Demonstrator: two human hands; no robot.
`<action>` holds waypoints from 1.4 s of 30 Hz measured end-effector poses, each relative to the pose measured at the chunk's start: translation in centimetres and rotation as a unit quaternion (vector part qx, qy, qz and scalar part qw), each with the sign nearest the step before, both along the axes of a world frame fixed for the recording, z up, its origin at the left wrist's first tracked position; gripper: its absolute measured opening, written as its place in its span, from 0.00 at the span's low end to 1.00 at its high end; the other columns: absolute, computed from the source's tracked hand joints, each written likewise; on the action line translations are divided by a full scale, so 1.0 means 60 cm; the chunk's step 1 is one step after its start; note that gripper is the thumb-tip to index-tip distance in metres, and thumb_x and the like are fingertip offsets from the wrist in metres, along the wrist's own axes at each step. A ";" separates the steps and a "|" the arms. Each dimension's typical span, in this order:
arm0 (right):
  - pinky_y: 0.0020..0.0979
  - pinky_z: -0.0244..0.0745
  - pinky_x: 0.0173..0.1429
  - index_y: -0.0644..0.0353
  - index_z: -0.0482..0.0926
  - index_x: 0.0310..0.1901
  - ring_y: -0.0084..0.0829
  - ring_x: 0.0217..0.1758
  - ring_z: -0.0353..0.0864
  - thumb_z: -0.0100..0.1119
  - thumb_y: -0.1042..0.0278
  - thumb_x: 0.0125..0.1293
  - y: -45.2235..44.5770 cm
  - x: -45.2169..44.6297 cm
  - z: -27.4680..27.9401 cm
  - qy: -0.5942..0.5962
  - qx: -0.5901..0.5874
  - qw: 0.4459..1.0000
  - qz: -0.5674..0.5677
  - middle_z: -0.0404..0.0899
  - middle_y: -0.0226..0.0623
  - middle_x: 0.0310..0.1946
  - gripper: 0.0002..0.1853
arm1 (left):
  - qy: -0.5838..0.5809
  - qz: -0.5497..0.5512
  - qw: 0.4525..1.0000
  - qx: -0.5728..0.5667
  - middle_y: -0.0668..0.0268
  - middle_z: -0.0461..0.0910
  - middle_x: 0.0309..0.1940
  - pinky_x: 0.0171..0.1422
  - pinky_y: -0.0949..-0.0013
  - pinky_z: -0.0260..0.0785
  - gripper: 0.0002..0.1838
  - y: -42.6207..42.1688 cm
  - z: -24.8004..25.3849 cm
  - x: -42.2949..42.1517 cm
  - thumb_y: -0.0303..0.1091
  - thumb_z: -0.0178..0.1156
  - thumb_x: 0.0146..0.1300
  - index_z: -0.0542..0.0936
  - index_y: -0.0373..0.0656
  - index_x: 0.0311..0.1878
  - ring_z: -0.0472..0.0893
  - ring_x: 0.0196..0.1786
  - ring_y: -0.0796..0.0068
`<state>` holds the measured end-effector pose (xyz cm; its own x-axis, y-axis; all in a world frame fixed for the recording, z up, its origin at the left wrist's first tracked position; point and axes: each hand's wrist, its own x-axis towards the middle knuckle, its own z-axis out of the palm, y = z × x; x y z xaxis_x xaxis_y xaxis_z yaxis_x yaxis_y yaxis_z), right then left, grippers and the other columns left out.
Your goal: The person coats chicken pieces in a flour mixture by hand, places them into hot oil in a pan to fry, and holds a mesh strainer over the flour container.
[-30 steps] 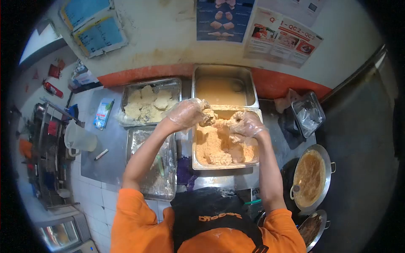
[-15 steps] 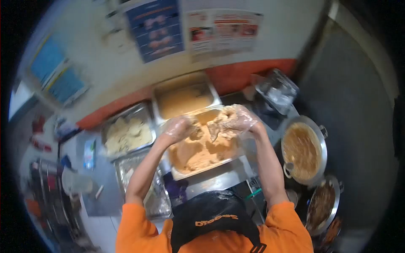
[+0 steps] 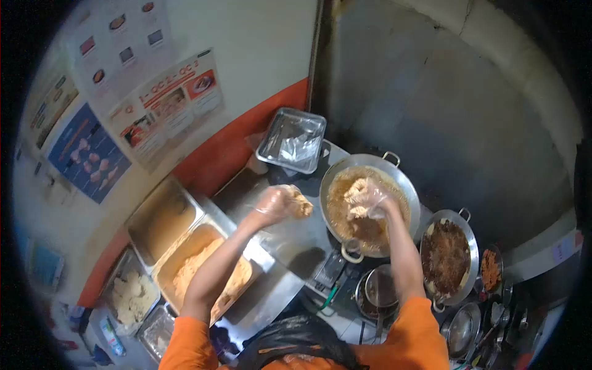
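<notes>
My right hand [image 3: 379,202], in a clear plastic glove, is closed on a flour-coated chicken piece [image 3: 356,192] above a wide wok [image 3: 410,213] of bubbling brown oil. Also gloved, my left hand [image 3: 273,205] grips another coated chicken piece [image 3: 301,203] over the worktop, left of the wok. Fingers and gloves partly hide both pieces. Behind my left forearm stands a metal pan of orange-tinted flour [image 3: 197,262].
A second wok [image 3: 425,250] with dark frying food stands to the right. Against the wall are a pan of thin liquid [image 3: 160,225] and a clear-lidded tray [image 3: 293,145]. A strainer [image 3: 382,287] sits below the first wok.
Both hands have left the flour pan and swung right, carrying coated chicken pieces. My right hand is now over the oil wok, and the view has turned right.
</notes>
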<state>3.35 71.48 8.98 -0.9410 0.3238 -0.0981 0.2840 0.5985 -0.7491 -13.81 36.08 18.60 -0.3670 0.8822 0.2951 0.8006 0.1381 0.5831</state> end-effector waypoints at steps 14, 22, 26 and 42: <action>0.38 0.79 0.52 0.57 0.82 0.54 0.42 0.47 0.85 0.66 0.66 0.63 0.095 0.054 -0.057 0.012 0.183 0.959 -0.215 0.86 0.45 0.48 0.18 | -0.017 0.028 0.995 -0.099 0.49 0.84 0.26 0.39 0.51 0.77 0.10 0.465 -0.375 0.089 0.36 0.67 0.48 0.85 0.37 0.27 0.85 0.31 0.53; 0.34 0.80 0.57 0.65 0.78 0.59 0.36 0.53 0.85 0.63 0.74 0.66 -0.199 -0.101 0.225 0.212 -0.062 0.970 -0.101 0.85 0.49 0.52 0.19 | -0.211 0.000 0.965 0.154 0.48 0.86 0.37 0.40 0.57 0.78 0.23 0.097 -0.167 0.049 0.37 0.69 0.57 0.81 0.34 0.53 0.86 0.36 0.59; 0.36 0.79 0.60 0.64 0.82 0.56 0.36 0.53 0.85 0.66 0.69 0.60 -0.446 -0.182 0.243 0.206 -0.071 0.963 0.157 0.85 0.44 0.52 0.21 | -0.157 0.137 0.978 -0.005 0.47 0.85 0.45 0.51 0.55 0.78 0.21 -0.232 -0.054 0.022 0.35 0.65 0.58 0.82 0.39 0.54 0.85 0.45 0.48; 0.39 0.77 0.58 0.57 0.79 0.60 0.46 0.63 0.80 0.77 0.51 0.50 -0.796 -0.329 -0.061 -0.275 0.156 0.804 0.503 0.83 0.49 0.55 0.36 | -0.114 0.202 0.854 -0.465 0.45 0.86 0.38 0.47 0.57 0.79 0.15 -0.632 -0.139 0.062 0.39 0.67 0.51 0.87 0.37 0.37 0.87 0.46 0.50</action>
